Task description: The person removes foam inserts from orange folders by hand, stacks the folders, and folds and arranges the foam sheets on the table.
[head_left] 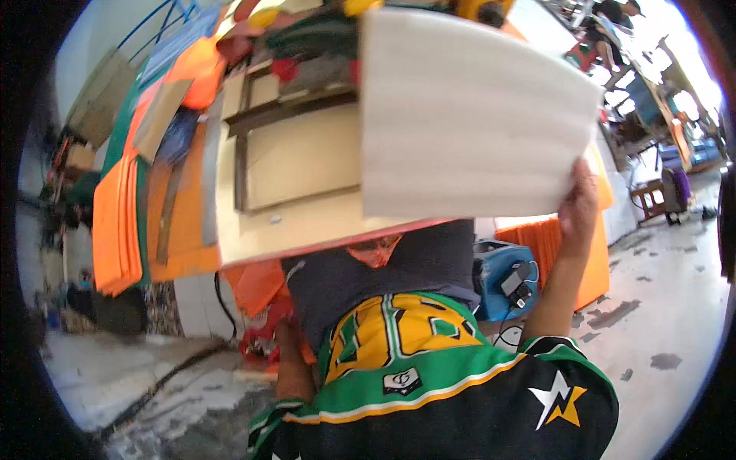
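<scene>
So my right fingers (584,176) were pinching the white sheet (471,123) by its right edge, near the bottom corner, the only grip I could see on it. Couldn't tell what my left fingers were doing; that forearm (294,368) went down beside some red cloth (264,333) and got lost there. The sheet was over the right part of the desk (257,244), blocking part of the dark frame (241,172); couldn't tell if they touched. With a one-edge hold, I figured the far side could swing or sag and catch on that frame. Squeezing harder might've creased it, if it was as soft as it looked. The clutter (318,38) at the back could've snagged it too.
</scene>
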Tool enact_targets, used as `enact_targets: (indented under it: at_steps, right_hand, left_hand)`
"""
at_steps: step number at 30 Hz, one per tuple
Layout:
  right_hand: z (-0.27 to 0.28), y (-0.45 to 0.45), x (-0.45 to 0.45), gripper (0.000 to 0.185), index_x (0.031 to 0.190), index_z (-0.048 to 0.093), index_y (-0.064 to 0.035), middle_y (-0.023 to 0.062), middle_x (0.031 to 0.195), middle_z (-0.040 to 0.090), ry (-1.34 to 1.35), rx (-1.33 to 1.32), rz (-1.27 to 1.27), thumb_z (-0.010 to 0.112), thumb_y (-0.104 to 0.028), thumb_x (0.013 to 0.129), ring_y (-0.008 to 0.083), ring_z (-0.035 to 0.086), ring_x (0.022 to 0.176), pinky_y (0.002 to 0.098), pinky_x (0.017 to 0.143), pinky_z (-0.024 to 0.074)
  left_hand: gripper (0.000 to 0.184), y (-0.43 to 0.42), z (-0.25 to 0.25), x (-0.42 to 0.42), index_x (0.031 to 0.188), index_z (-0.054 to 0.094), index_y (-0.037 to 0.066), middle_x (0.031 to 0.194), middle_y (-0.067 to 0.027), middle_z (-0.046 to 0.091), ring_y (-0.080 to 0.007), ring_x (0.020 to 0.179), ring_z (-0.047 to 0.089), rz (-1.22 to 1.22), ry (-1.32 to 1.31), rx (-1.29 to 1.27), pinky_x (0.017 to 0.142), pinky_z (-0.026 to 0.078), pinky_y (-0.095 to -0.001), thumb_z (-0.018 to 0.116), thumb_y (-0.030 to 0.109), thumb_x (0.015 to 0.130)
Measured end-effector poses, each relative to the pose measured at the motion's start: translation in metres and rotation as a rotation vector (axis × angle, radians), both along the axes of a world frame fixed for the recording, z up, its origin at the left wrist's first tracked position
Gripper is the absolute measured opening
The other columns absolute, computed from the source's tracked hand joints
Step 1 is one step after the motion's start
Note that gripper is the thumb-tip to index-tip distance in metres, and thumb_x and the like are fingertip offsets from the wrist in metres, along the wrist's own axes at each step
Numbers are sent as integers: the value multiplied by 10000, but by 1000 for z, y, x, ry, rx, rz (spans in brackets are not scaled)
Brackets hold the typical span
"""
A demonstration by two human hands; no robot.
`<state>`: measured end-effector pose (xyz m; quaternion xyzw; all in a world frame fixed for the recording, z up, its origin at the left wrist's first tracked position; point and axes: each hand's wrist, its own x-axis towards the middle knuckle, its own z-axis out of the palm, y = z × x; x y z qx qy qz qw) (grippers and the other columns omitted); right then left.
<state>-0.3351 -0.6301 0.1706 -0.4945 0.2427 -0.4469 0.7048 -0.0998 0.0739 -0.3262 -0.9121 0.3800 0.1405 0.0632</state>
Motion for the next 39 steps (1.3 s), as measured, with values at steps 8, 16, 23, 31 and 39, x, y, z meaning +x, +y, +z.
enact_targets:
  at_steps: [8, 16, 23, 31, 39]
  right_hand:
    - [6, 3, -14, 394, 1334, 493, 1, 114, 1319, 573, -229, 43, 48, 449, -238, 1023, 189, 529, 1230, 362, 1058, 411]
    - [-1, -44, -55, 345, 1274, 509, 4, 128, 1235, 616, -522, 171, -241, 435, -229, 1030, 232, 598, 1134, 374, 1013, 477]
    - [-6, -57, -48, 391, 1329, 438, 14, 133, 1325, 539, -373, 223, -488, 505, -181, 998, 269, 526, 1219, 424, 1083, 409]
    - [-53, -74, -31, 366, 1345, 416, -3, 132, 1347, 511, -259, 186, -309, 442, -142, 1007, 279, 512, 1235, 444, 1070, 408]
    - [-54, -72, -25, 371, 1338, 424, 31, 142, 1318, 542, -257, 272, -269, 441, -144, 1012, 256, 517, 1235, 398, 1090, 394]
  left_hand:
    - [351, -39, 39, -3, 1167, 638, 133, 1134, -124, 668, -297, 1089, 603, 827, 335, -182, 887, 488, -456, 593, 351, 895]
    - [349, -54, 41, -11, 1168, 627, 117, 1124, -123, 664, -290, 1066, 605, 883, 348, -191, 865, 494, -448, 586, 343, 905]
    - [348, -56, 38, -11, 1169, 618, 103, 1115, -122, 661, -285, 1045, 607, 902, 344, -212, 845, 498, -441, 580, 336, 914]
    - [347, -64, 34, -4, 1171, 608, 88, 1105, -122, 658, -278, 1022, 609, 886, 334, -223, 822, 504, -432, 574, 329, 924]
    - [346, -86, 34, 19, 1172, 598, 72, 1094, -121, 655, -272, 999, 611, 812, 306, -210, 800, 509, -424, 567, 321, 934]
